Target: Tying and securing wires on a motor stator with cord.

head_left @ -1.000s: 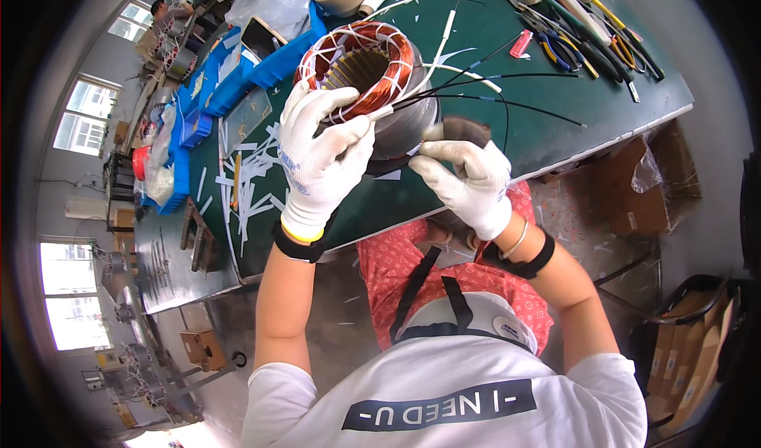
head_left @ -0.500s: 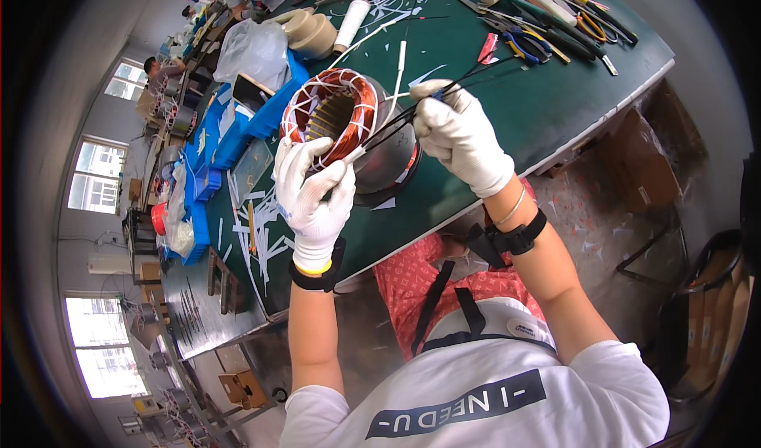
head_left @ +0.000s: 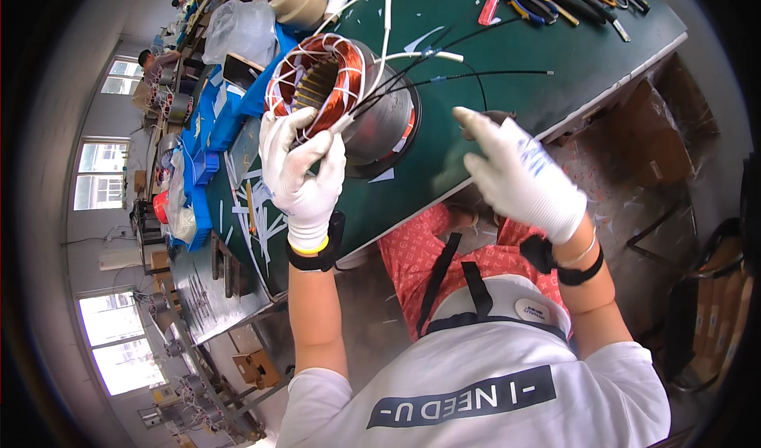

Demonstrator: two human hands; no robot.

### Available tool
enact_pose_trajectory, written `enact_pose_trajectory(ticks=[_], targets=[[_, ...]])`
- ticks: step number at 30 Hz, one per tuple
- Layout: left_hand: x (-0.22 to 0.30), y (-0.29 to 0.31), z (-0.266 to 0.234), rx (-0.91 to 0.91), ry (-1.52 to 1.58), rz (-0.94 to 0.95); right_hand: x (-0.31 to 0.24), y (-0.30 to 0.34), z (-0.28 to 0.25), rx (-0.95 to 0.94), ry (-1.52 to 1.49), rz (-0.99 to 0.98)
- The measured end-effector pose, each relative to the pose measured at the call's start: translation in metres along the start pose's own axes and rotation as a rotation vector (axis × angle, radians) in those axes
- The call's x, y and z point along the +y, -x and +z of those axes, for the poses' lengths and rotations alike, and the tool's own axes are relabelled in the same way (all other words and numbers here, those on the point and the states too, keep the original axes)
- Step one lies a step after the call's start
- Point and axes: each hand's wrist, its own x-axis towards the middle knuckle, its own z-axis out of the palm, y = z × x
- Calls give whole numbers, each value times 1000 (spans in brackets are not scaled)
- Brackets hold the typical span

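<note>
A motor stator (head_left: 388,127), a dark grey cylinder with a laced copper winding (head_left: 346,75) at its open end, lies tilted on the green table. My white-gloved left hand (head_left: 300,166) is at the winding's near rim, thumb and fingers closed on a white-sleeved lead (head_left: 342,123). Several black wires (head_left: 412,82) and white sleeves (head_left: 387,20) fan out to the right. My gloved right hand (head_left: 523,174) is off the wires, over the table's near edge, thumb and forefinger apart. A dark thing (head_left: 499,116) shows behind its fingertips, too blurred to name.
Blue-handled pliers (head_left: 531,8), other hand tools and a red piece (head_left: 489,9) lie at the far right. Blue bins (head_left: 226,123), a plastic bag (head_left: 247,34) and tape rolls (head_left: 297,4) stand left. Paper strips (head_left: 261,226) litter the table; a cardboard box (head_left: 638,135) is on the right.
My right hand has let go of the black wires and moved right and toward me; the wires now spread freely. My left hand stays at the winding. The view has shifted slightly.
</note>
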Motion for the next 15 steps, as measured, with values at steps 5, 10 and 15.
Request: enact_pose_trajectory(ticks=[5, 10, 15], targets=[[8, -3, -1, -12, 54, -50, -29, -10, 45, 241, -128, -167], [5, -4, 4, 7, 39, -35, -37, -42, 68, 495, -94, -192], [3, -3, 8, 39, 104, -61, -45, -48, 70, 461, 76, -322]])
